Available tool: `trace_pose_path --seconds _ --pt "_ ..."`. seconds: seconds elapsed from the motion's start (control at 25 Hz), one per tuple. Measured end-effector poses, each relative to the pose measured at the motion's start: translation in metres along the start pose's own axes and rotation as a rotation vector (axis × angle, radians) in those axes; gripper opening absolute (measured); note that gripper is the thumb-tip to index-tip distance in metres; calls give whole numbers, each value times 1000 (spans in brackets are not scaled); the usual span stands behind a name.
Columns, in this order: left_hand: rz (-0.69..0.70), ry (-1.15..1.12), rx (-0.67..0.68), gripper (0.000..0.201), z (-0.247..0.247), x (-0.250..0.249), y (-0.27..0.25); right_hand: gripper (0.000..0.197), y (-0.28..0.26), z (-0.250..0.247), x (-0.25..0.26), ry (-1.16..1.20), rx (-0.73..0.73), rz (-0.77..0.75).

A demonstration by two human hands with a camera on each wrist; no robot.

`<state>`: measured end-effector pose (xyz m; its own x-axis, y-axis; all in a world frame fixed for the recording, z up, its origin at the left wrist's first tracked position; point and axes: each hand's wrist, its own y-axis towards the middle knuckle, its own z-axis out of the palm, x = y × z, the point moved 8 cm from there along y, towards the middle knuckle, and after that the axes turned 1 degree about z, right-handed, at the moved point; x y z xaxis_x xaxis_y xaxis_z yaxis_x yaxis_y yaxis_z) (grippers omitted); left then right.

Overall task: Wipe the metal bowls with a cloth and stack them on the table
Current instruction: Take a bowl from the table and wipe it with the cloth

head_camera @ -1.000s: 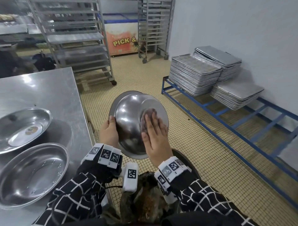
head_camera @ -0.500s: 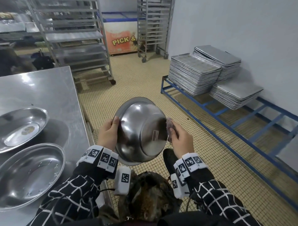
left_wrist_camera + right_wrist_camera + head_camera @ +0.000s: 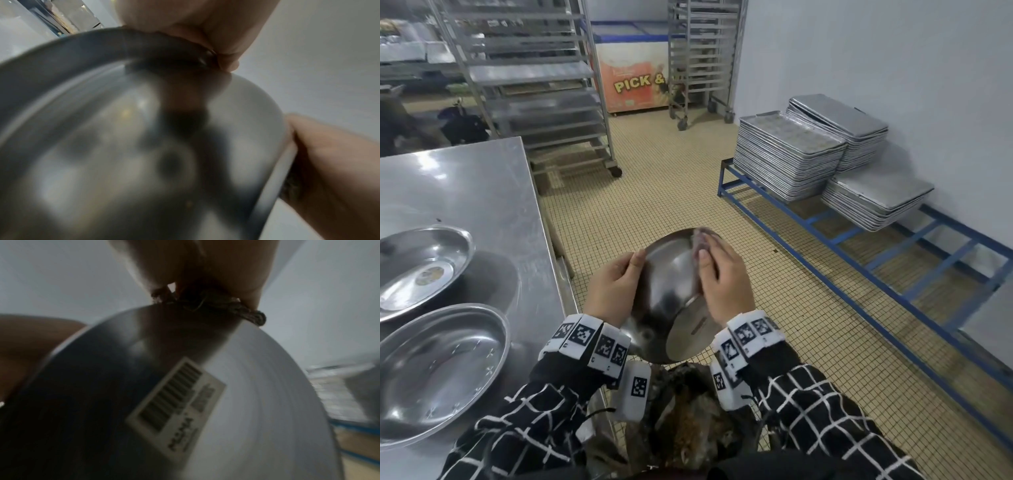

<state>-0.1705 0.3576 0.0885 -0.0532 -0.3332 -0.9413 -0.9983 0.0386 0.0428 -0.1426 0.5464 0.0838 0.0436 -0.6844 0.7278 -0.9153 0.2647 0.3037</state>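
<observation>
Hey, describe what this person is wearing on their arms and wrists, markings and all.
Both arms wear black sleeves crossed by a thin white grid. Each wrist carries a white band of blocky segments, every segment printed with a black square fiducial marker; the right band matches. A white box with another marker hangs under the left wrist, with a thin dark cable beside it. The hands are bare.

Both hands raised, fingers curled inward.

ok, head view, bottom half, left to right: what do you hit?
Two empty bowls on the steel table → left hand gripping the rim of the held bowl → right hand pressing the cloth on it → blue floor rack.
</observation>
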Motion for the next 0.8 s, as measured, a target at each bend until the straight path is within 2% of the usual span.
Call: trace_pose_path --seconds 0.08,0.12,0.2,0.36,0.48,0.64,0.72,0.8 --pt "20 46 -6 35 -3 -2 1 44 -3 -4 -31 197 40 237" --pt "25 60 -4 36 -3 -3 1 44 -8 -7 -37 218 41 269" --pt "27 70 4 40 0 -2 2 45 -18 -5 -27 159 34 197" --pt "53 133 16 45 11 -4 6 54 -30 13 19 -177 1 -111" --pt "132 191 28 44 22 -14 6 61 -25 14 25 -309 -33 -142" --pt "126 205 34 44 24 -15 6 63 -8 1 0 -212 -70 48" --pt "117 197 32 51 22 -11 7 55 -4 -11 -28 11 -111 231" --pt "50 129 12 54 19 0 8 49 -12 -15 -59 247 -148 430"
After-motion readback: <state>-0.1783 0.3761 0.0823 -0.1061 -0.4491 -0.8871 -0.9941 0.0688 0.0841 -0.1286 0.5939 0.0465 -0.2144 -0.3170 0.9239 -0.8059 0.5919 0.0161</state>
